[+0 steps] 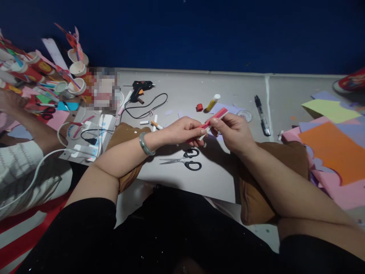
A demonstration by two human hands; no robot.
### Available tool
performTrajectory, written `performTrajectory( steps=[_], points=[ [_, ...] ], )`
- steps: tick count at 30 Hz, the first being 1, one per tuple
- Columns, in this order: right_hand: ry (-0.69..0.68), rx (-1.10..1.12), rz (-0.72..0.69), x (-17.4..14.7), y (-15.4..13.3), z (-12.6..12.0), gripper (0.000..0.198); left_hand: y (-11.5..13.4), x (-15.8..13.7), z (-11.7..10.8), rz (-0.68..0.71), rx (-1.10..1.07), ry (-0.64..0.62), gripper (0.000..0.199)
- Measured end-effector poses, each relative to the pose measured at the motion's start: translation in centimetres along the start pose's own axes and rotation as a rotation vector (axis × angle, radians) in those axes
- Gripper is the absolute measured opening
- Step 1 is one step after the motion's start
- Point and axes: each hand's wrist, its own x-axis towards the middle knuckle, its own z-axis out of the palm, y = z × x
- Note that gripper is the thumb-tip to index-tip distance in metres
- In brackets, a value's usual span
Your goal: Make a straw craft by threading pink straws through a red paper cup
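Between my two hands is a narrow folded strip of red and white paper (219, 114), held at a slant over the table. My left hand (185, 130) pinches its lower end, with the thumb on top. Its upper end is gripped by my right hand (235, 131), thumb pressed along the edge. Below my hands lie scissors (182, 161) with black handles, blades pointing left. Just beyond them is an uncapped yellow glue stick (212, 103), its red cap (199, 107) beside it.
A black glue gun (142, 88) with its cord lies at the back left, near a power strip (98, 131) and several paper cups (77, 69). At right are a black marker (262, 116) and coloured paper sheets (333, 148). A co-worker's arm (31, 118) reaches in at far left.
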Motion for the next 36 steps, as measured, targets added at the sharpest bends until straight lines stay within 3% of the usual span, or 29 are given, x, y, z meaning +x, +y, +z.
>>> performTrajectory(
  steps=[7, 11, 14, 19, 22, 26, 29, 31, 33, 36],
  points=[
    [-0.001, 0.082, 0.034, 0.1, 0.3, 0.1, 0.035, -0.1, -0.1, 0.0, 0.030, 0.045, -0.072, 0.027],
    [-0.023, 0.179, 0.118, 0.3, 0.4, -0.1, 0.032, -0.1, -0.3, -0.2, 0.051, 0.211, -0.113, 0.029],
    [-0.146, 0.128, 0.181, 0.7, 0.3, -0.7, 0.028, -0.5, -0.2, -0.5, 0.052, 0.288, -0.106, 0.023],
    [-0.477, -0.063, 0.277, 0.9, 0.0, -2.0, 0.030, -1.4, 0.3, -0.7, -0.032, 0.272, -0.069, 0.031],
    [-0.500, -0.313, 0.339, 0.5, -1.0, -2.5, 0.040, -1.5, 0.4, -0.7, -0.043, 0.270, -0.065, 0.030],
    [-0.342, -0.806, 0.243, -0.7, -3.3, -3.6, 0.057, -1.1, 0.3, -0.8, -0.082, 0.246, -0.027, 0.035],
    [-0.234, -0.921, 0.161, -0.7, -5.3, -6.6, 0.037, -1.0, 0.2, -0.7, -0.073, 0.242, -0.012, 0.036],
    [-0.036, -1.049, 0.142, 0.5, -6.8, -10.3, 0.026, -1.0, 0.2, -0.7, -0.072, 0.266, -0.021, 0.035],
    [0.250, -1.280, 0.169, 2.4, -8.7, -15.6, 0.029, -1.1, 0.2, -0.7, -0.066, 0.304, -0.030, 0.033],
    [0.602, -1.552, 0.278, 5.5, -11.5, -25.6, 0.060, -1.3, 0.3, -0.7, -0.044, 0.325, -0.041, 0.034]
  ],
)
